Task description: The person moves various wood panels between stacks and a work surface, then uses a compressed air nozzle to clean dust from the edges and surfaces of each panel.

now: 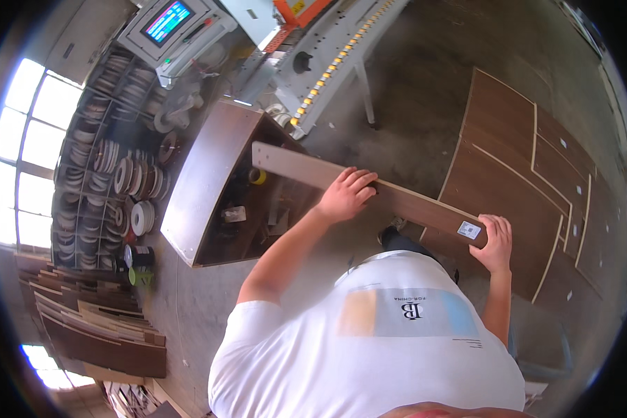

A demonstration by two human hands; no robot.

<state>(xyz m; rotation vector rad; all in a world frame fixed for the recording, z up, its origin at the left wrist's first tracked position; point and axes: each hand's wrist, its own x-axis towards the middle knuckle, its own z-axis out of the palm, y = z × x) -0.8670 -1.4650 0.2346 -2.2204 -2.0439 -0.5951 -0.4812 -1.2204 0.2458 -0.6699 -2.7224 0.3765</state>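
Low in the frame, close to the camera, a white shirt fills the view, and both forearms reach up from it to a long board (369,191) held across the middle of the picture. The left hand (346,194) lies curled over its upper edge near the middle; the right hand (494,242) is wrapped round the lower right end, just beside a small white label (469,229). Both are closed on the board.

It is a narrow, flat plank, dark wood-grain on the face with a pale raw edge, smooth and probably slick. I judge the far end, unsupported at centre left, could swing into the cabinet (219,184) below it, since the grip sits toward one end. A thin edge could also slip through the fingers or pinch them.

Beyond it, the cabinet is brown laminate, open, with a yellow tape roll (258,176) inside. Right of centre, dark panels (515,160) lie flat on the dusty concrete floor. At upper left, racks hold coiled edge-band rolls (129,177), and a grey metal machine (320,63) with a lit screen (167,21) stands at the top.
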